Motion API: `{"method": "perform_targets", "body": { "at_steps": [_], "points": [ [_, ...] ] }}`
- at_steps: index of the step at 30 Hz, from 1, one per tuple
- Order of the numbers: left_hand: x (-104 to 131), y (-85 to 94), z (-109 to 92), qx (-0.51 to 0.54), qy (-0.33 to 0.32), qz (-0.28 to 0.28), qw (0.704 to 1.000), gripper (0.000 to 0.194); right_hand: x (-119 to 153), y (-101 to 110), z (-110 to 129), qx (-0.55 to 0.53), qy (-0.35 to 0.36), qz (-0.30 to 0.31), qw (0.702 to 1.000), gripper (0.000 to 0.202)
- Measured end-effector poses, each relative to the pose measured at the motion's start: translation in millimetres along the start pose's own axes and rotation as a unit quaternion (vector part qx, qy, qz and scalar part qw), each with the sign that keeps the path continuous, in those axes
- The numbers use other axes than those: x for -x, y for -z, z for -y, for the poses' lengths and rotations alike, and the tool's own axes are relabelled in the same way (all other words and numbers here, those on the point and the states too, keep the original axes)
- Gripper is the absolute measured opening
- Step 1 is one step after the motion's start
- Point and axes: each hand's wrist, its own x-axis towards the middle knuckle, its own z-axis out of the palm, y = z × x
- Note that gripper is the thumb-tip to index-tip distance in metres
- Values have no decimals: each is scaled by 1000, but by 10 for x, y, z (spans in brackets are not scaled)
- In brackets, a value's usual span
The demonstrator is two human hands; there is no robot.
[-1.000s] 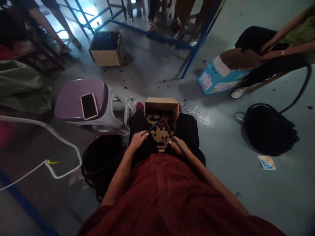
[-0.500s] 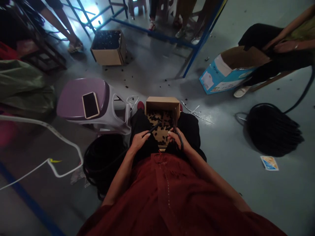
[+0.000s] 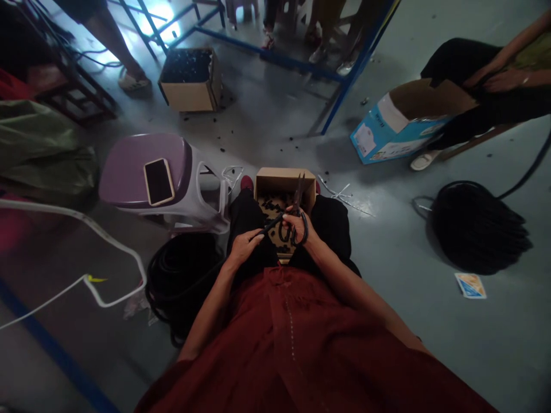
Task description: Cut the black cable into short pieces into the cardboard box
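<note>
My left hand (image 3: pixel 244 245) is closed round a black tube (image 3: pixel 271 224), which points up and to the right over the cardboard box (image 3: pixel 286 172) between my knees. Scissors (image 3: pixel 298 198) with black handles hang on my right hand (image 3: pixel 297 222), their blades pointing away from me. The fingertips of that hand touch the far end of the tube. Small black pieces (image 3: pixel 271 205) lie scattered on the bottom of the box.
On my left are a purple stool (image 3: pixel 124 166) with a phone (image 3: pixel 159 182) and a black coil (image 3: pixel 183 269). A blue box (image 3: pixel 387 135) stands before a seated person; another coil (image 3: pixel 477 229) lies right. A filled carton (image 3: pixel 189 94) is ahead.
My right hand has moved left to the end of the tube, and the scissors now point forward over the box. My left hand has hardly moved.
</note>
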Motion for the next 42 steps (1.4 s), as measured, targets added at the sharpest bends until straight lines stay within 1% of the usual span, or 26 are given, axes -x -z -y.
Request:
{"method": "perform_targets", "body": {
  "at_steps": [7,11,16,19,21,23,27,30,33,35,37,39,42],
  "points": [
    [-3,10,-12,6,18,3,1000,41,12,35,29,-25,-6,13,1000,42],
    [-12,11,-39,28,36,8,999,43,72,64,51,-16,-13,8,1000,43],
    [-70,29,-137,63,48,25,996,44,260,185,71,52,-13,-6,999,41],
    [-127,51,-191,77,27,34,996,38,433,331,68,123,-29,5,992,43],
    [-165,59,-190,62,13,26,998,35,567,443,65,170,-53,33,983,42],
    [-200,51,-156,35,13,7,999,34,698,549,60,213,-71,66,972,40],
    [-258,-2,-62,7,16,-34,999,40,864,681,21,319,-76,117,937,37],
    [-272,-40,-28,10,5,-44,999,46,870,668,-20,403,-68,146,901,35],
    [-257,-53,-18,3,5,-37,999,44,829,590,-35,485,-37,152,861,38],
    [-242,-50,-14,3,5,-39,999,44,806,545,-34,511,-12,156,845,40],
    [-234,-44,-13,6,8,-45,999,44,796,528,-38,516,-4,160,842,41],
    [-233,-40,-14,6,11,-47,999,44,794,539,-51,509,-9,158,846,42],
    [-238,-41,-18,4,6,-48,999,44,789,575,-78,500,-19,140,854,40]
  ]
}}
